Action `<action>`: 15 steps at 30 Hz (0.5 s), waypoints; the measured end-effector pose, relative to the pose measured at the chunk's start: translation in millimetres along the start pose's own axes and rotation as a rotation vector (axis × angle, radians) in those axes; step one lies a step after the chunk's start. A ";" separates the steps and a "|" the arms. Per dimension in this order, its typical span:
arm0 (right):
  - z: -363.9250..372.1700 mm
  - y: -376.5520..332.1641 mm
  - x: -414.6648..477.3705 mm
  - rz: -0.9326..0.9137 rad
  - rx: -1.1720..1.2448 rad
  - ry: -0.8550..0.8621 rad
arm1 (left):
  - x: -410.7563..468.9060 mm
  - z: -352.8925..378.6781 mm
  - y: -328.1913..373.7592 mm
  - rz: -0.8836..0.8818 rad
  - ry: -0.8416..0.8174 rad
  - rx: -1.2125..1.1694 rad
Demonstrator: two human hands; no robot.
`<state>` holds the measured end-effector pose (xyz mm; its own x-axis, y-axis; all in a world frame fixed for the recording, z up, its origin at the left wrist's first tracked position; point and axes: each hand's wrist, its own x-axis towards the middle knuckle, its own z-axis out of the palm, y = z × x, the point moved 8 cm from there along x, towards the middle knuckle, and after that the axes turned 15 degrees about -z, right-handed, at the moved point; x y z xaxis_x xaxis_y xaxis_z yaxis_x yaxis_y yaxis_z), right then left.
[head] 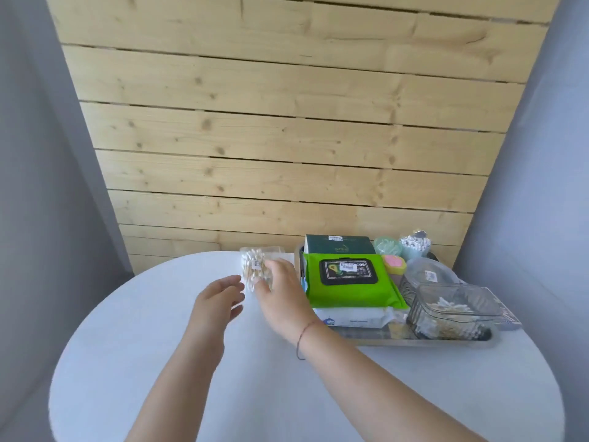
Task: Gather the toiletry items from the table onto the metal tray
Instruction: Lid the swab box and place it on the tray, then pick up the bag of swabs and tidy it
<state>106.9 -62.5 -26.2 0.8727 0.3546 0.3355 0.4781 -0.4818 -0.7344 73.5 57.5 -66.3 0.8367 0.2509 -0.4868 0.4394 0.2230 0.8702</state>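
Loosely, right hand (280, 291) grips clear cotton-swab box (255, 266).

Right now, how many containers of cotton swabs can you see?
3: a clear box at the hands, off the tray; a cup at the tray's back; a ribbed box at its front. Others may be hidden.

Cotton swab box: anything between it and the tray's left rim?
In the head view, only the right hand, reaching at the clear cotton swab box, lies between it and the metal tray; otherwise bare white table.
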 end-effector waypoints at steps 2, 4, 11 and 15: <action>35.1 11.3 34.1 0.133 -0.019 -0.034 | 32.6 -17.6 -11.6 -0.077 0.025 -0.056; 44.0 32.8 51.4 0.265 -0.033 -0.012 | 51.6 -14.1 -22.0 -0.143 0.029 -0.032; 52.7 84.3 83.3 0.459 -0.200 -0.013 | 114.0 -6.1 -3.0 -0.184 0.060 -0.065; 67.5 94.4 85.6 0.421 -0.332 -0.164 | 139.5 3.9 11.5 -0.212 0.028 0.017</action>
<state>220.1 -23.5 -106.6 0.9809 0.1842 -0.0619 0.1203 -0.8256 -0.5513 196.6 91.4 -123.8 0.7158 0.2266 -0.6605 0.6101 0.2574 0.7494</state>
